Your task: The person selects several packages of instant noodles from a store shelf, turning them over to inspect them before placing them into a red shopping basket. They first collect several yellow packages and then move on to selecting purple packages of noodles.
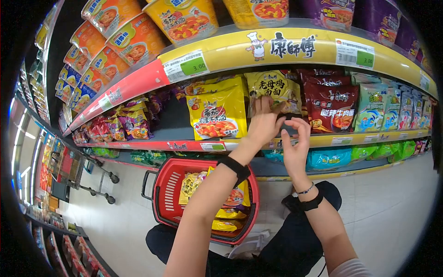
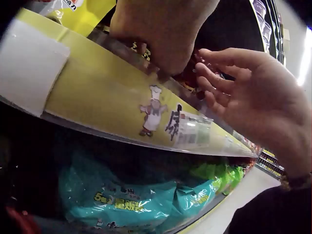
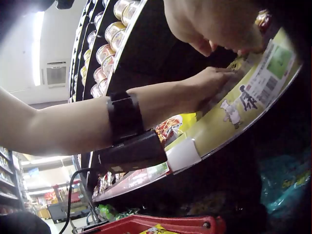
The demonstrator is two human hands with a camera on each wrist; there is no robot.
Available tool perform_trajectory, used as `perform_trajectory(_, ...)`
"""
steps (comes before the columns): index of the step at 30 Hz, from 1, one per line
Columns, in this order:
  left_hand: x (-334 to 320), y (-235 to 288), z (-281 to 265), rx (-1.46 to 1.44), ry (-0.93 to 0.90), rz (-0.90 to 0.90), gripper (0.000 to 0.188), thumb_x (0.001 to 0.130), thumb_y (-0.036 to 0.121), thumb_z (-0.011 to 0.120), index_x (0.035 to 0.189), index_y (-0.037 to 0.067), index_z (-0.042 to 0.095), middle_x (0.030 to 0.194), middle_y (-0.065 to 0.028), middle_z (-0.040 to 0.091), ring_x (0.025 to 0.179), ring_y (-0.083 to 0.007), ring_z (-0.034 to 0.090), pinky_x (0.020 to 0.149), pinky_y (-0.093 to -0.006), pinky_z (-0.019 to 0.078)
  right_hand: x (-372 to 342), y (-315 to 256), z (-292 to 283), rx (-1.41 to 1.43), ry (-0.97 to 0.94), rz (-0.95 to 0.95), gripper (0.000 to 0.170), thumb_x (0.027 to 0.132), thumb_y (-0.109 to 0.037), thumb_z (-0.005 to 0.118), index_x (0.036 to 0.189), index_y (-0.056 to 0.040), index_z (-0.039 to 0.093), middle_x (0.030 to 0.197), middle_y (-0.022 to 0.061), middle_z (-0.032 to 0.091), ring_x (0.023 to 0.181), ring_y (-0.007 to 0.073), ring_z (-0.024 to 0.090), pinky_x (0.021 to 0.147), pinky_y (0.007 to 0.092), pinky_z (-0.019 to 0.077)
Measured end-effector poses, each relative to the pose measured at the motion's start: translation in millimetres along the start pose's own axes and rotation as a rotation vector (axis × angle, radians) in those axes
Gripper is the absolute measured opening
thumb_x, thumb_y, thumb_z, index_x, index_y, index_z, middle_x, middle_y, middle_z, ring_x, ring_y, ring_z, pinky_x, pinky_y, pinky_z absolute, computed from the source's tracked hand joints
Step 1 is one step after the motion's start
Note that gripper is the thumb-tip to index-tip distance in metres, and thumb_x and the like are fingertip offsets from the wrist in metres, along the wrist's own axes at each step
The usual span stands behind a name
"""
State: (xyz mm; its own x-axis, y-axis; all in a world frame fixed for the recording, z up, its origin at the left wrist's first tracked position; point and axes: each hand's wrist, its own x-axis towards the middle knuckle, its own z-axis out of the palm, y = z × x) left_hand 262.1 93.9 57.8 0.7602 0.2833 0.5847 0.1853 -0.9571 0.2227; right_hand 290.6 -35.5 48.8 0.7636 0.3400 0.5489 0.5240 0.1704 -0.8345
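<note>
My left hand (image 1: 263, 124) reaches onto the lower shelf, its fingers resting against the front of a pale yellow noodle packet (image 1: 292, 83). My right hand (image 1: 296, 147) is held just to its right, in front of the shelf edge, fingers loosely bent and nothing in them. A bright yellow noodle packet (image 1: 217, 108) stands left of my left hand; a dark red packet (image 1: 331, 108) stands to the right. In the left wrist view my right hand (image 2: 263, 92) hangs beside my left hand (image 2: 158, 31). The right wrist view shows my left hand (image 3: 209, 85) at the shelf.
A red basket (image 1: 159, 196) holding yellow packets (image 1: 191, 184) stands on the floor below. Noodle cups (image 1: 184, 21) line the upper shelf, behind a curved yellow price rail (image 1: 318, 48). Teal packets (image 1: 329, 159) lie on the bottom shelf. A shopping cart (image 1: 74, 171) stands at the left.
</note>
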Motion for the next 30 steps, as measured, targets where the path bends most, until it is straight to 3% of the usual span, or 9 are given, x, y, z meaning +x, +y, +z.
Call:
perform_trajectory(3,13,-13,7,-0.004,0.037,0.055,0.042,0.074,0.02,0.067,0.115,0.011,0.063,0.099,-0.0144,0.042,0.101,-0.0328,0.04,0.09,-0.0456,0.0371,0,4,0,-0.017,-0.015,-0.01,0.018,0.08,-0.008,0.061,0.097,-0.0056,0.058,0.11,0.01,0.051,0.104,0.0252,0.048,0.081,0.0322,0.0394)
perform_trajectory(10,28,-36,17,0.04,-0.126,0.029,0.053,0.077,0.024,0.067,0.127,0.016,0.054,0.108,-0.0159,0.044,0.115,-0.0358,0.033,0.108,-0.0475,0.0218,0,5,2,-0.044,-0.037,-0.023,0.017,0.08,-0.008,0.061,0.096,-0.0052,0.058,0.109,0.011,0.052,0.103,0.0282,0.048,0.088,0.0362,0.0367)
perform_trajectory(15,13,-22,8,0.103,-0.101,0.129,0.059,0.08,0.022,0.063,0.134,0.011,0.042,0.12,-0.0221,0.044,0.12,-0.0417,0.034,0.104,-0.0477,0.0287,-2,5,6,-0.08,-0.028,-0.076,0.015,0.08,-0.007,0.06,0.094,-0.0044,0.058,0.106,0.0123,0.053,0.102,0.03,0.048,0.09,0.0375,0.0358)
perform_trajectory(19,-23,9,-50,-0.247,-0.124,0.152,0.041,0.08,0.007,0.059,0.12,0.005,0.052,0.116,-0.0184,0.051,0.118,-0.0359,0.044,0.097,-0.0443,0.0382,-6,6,7,-0.057,-0.023,-0.123,0.014,0.08,-0.004,0.059,0.093,-0.0036,0.058,0.104,0.0129,0.053,0.1,0.0303,0.049,0.089,0.037,0.0375)
perform_trajectory(22,-74,1,-96,-0.21,-0.131,0.284,0.035,0.078,-0.001,0.058,0.113,0.003,0.055,0.11,-0.0157,0.055,0.11,-0.0342,0.05,0.093,-0.0426,0.0423,-13,5,9,-0.027,-0.059,-0.122,0.011,0.081,-0.002,0.058,0.092,-0.0027,0.058,0.101,0.013,0.054,0.097,0.0282,0.052,0.083,0.0349,0.041)
perform_trajectory(25,-144,-32,-130,-0.125,-0.081,0.066,0.033,0.079,-0.001,0.059,0.111,0.004,0.056,0.108,-0.0163,0.056,0.107,-0.0344,0.052,0.092,-0.0415,0.0422,-29,-4,18,0.057,-0.176,-0.126,0.009,0.083,0.0,0.056,0.091,-0.0009,0.058,0.098,0.0113,0.055,0.079,0.0206,0.056,0.065,0.0271,0.0445)
perform_trajectory(27,-190,-55,-147,-0.053,-0.069,-0.183,0.033,0.08,0.001,0.059,0.114,0.004,0.055,0.109,-0.0174,0.056,0.108,-0.0344,0.051,0.092,-0.0407,0.0414,-43,-8,26,0.032,-0.391,-0.179,0.008,0.083,0.0,0.057,0.091,-0.0013,0.057,0.096,0.0101,0.054,0.075,0.0204,0.058,0.064,0.0273,0.0458)
perform_trajectory(29,-245,-79,-151,-0.023,-0.118,-0.364,0.035,0.082,0.008,0.061,0.116,0.004,0.054,0.109,-0.019,0.055,0.108,-0.0364,0.05,0.093,-0.0404,0.0408,-63,-17,35,0.053,-0.738,-0.061,0.01,0.081,-0.001,0.058,0.091,-0.0014,0.055,0.095,0.0098,0.054,0.081,0.0243,0.058,0.069,0.0318,0.048)
perform_trajectory(30,-271,-88,-150,-0.004,-0.223,-0.516,0.037,0.083,0.013,0.062,0.117,0.003,0.054,0.111,-0.0193,0.055,0.11,-0.036,0.05,0.094,-0.04,0.0405,-74,-4,43,-0.005,-0.853,-0.282,0.014,0.081,-0.005,0.059,0.093,-0.0022,0.053,0.098,0.0105,0.054,0.091,0.0283,0.056,0.078,0.0376,0.0475)
